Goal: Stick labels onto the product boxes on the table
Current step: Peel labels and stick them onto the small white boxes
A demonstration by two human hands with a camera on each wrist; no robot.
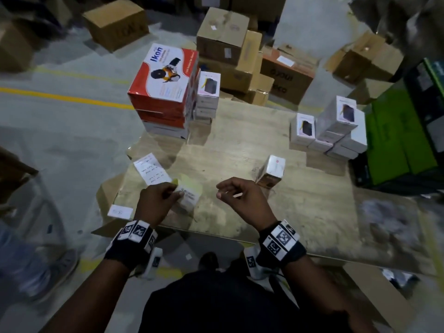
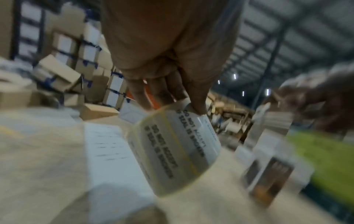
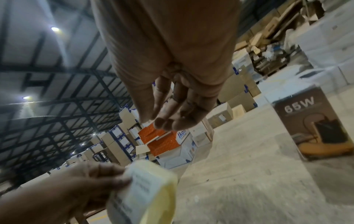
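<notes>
Surface [image 1: 240, 145]: a pale work top carrying all product stock, with brown cartons [image 1: 223, 37] piled on the floor beyond its far edge.

Far left of the surface: a stack of red and white boxes [image 1: 163, 87], with a short stack of small white boxes [image 1: 207, 94] touching its right side. Far right: a larger cluster of small white boxes [image 1: 336, 131], beside green cartons [image 1: 394, 140] off the surface edge. None of these shows a fresh seal label from this angle; whether any is already labelled cannot be told.

Single product box [image 1: 271, 170]: stands alone near the middle right, just beyond the right hand. Judged the next box for labelling.

Written paper sheet [image 1: 151, 170]: lies flat at the near left, just beyond the left hand. A small white slip [image 1: 120, 211] sits at the near left corner.

Label roll [image 2: 172, 145]: held above the surface in the grip of the left hand [image 1: 156, 198], fingers curled round it, printed seal warnings facing out.

Right hand [image 1: 242, 195]: fingers loosely curled, thumb and fingertips close together. A small pale strip shows at the fingertips in the head view; whether it is a peeled label cannot be told.

Progress: judged early, most stock outstanding. Nothing stands between the hands and the single box.
</notes>
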